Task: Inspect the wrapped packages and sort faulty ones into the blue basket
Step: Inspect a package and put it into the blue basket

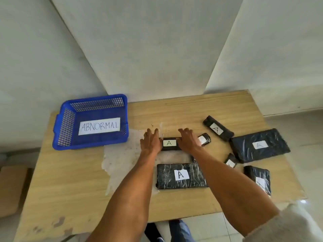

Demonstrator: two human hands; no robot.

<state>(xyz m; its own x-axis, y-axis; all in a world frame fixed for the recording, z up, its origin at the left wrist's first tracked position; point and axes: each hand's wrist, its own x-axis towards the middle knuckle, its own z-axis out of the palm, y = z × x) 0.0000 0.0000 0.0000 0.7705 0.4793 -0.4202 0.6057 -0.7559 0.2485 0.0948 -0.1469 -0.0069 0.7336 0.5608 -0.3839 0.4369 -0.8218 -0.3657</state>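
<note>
Desk (70, 180), pale wood, with a worn white patch (120, 154) near its middle

- Blue basket (66, 126) sits at the desk's 10 o'clock corner. A paper label (99, 126) inside reads "ABNORMAL". No package shows in it
- Narrow package (169, 143), black wrap with a white tag marked "A", lies flat at the centre of the desk, long side crosswise
- Left hand (150, 142) is laid over its 9 o'clock end and right hand (188, 140) over its 3 o'clock end. On both hands the fingers are stretched forward and spread, not curled round it. Thumbs can't be made out
- Small rounded package (205, 139) is just at 3 o'clock of the right hand, partly hidden by it
- Wide package (180, 175), tag "A", lies at 6 o'clock of the narrow one, between the two forearms and clear of the hands
- Long package (218, 128) is at 2 o'clock, lying on the slant
- Big flat package (260, 145) is at 3 o'clock, near the desk's edge
- A little package (230, 160) is tucked against the near corner of the big flat one
- Last package (258, 179) is at 4 o'clock, its tag partly visible
- A pale sleeve (288, 224) is pushed up on the right arm
</note>
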